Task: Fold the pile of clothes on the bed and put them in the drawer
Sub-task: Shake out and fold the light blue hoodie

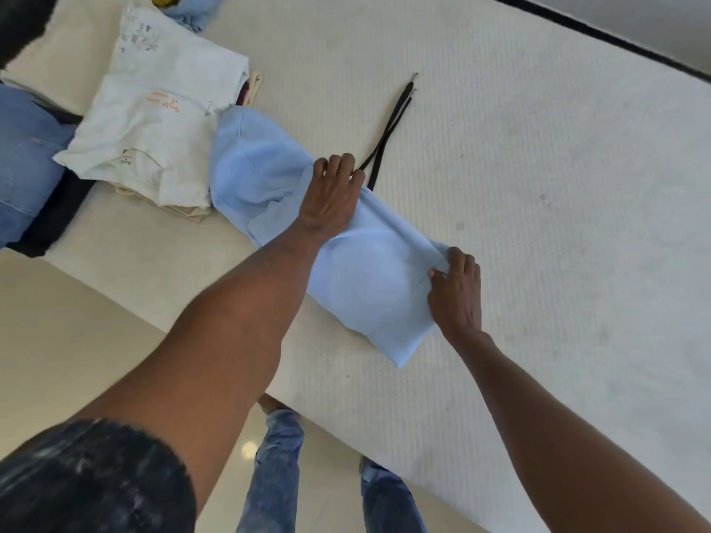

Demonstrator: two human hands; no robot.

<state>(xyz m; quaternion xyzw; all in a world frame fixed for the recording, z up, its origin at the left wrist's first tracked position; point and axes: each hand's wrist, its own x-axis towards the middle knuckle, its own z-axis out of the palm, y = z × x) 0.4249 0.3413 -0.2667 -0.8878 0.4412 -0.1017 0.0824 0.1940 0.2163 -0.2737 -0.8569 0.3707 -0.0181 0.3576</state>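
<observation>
Surface: one white ribbed mattress running diagonally through the view, cream tiled floor below it at lower left. At far left, one blue denim garment at the mattress end, then one stack of folded white clothes carrying small prints. Just beside the stack lies one light blue hoodie, folded narrow, long axis diagonal from upper left to lower right, hood end pointing at the stack. Two dark drawstrings trail from it toward the upper right. Left hand pinches the hoodie's far edge near the cords, fingers curled. Right hand grips its lower-right edge, fabric held between thumb and fingers
</observation>
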